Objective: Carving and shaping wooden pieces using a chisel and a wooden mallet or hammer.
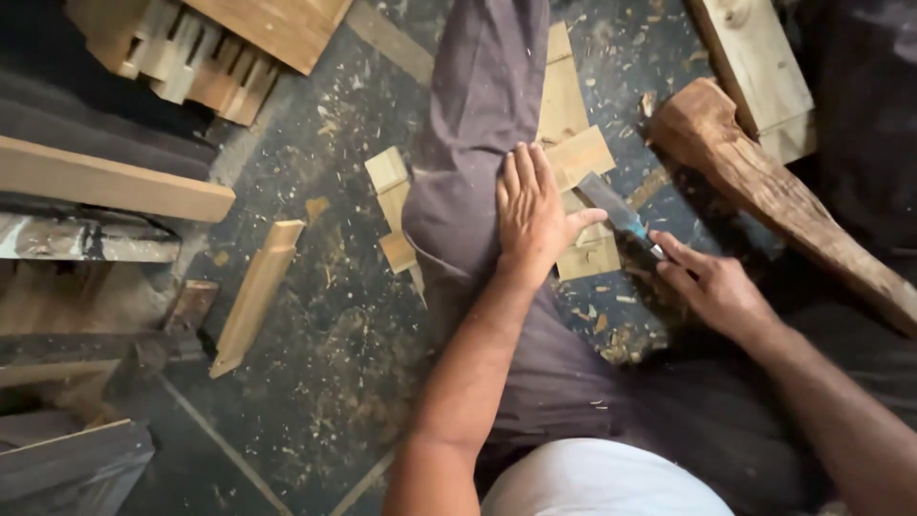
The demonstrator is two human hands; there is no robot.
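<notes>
I sit on a dusty floor with one leg in grey trousers stretched forward. My left hand lies flat on that knee, fingers together and pointing away, holding nothing. My right hand reaches to the right of the leg and its fingertips pinch the handle end of a flat steel chisel, whose blade points up and left over pale wood offcuts. A rough, dark, tapered timber leg lies just right of the chisel.
Sawdust and chips cover the dark floor. A moulded wooden strip lies at the left, planks and stacked boards at upper left, a pale plank at upper right.
</notes>
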